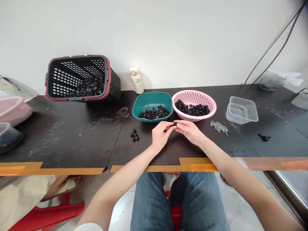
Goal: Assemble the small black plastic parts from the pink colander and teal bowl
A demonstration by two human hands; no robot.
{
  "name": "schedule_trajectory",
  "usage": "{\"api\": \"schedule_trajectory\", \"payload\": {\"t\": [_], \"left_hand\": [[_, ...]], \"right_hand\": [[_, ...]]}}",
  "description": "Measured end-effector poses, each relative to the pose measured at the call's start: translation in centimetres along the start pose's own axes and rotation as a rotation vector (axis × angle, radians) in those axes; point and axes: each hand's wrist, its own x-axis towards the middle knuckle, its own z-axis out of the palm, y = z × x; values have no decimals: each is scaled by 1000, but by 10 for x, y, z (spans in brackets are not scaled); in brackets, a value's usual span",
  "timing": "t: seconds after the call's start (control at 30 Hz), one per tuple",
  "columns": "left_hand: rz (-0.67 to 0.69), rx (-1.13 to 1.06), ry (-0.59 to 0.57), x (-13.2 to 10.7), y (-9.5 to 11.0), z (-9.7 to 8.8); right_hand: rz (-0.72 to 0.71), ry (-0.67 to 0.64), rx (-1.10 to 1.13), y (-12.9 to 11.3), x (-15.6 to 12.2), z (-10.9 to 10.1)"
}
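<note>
My left hand (160,134) and my right hand (190,131) meet above the black table (72,138), fingers pinched together on a small black part (175,124) between them. Just beyond the hands stand a teal bowl (152,100) and a pink perforated bowl (193,97), both holding several small black ring-like parts. A small cluster of black parts (134,135) lies on the table left of my left hand. A pile of grey screws (218,126) lies to the right of my right hand.
A black and red basket (79,77) tilted on its side holds more black parts at the back left. A white bottle (137,80) stands by the wall. A clear plastic container (242,110) sits right of the pink bowl. Pink tubs (13,109) sit at the far left.
</note>
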Motion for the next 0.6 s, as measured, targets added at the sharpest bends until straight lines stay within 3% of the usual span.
{"api": "schedule_trajectory", "payload": {"t": [0.6], "left_hand": [[86, 66, -57, 1, 0, -2]], "right_hand": [[14, -27, -41, -3, -5, 5]]}}
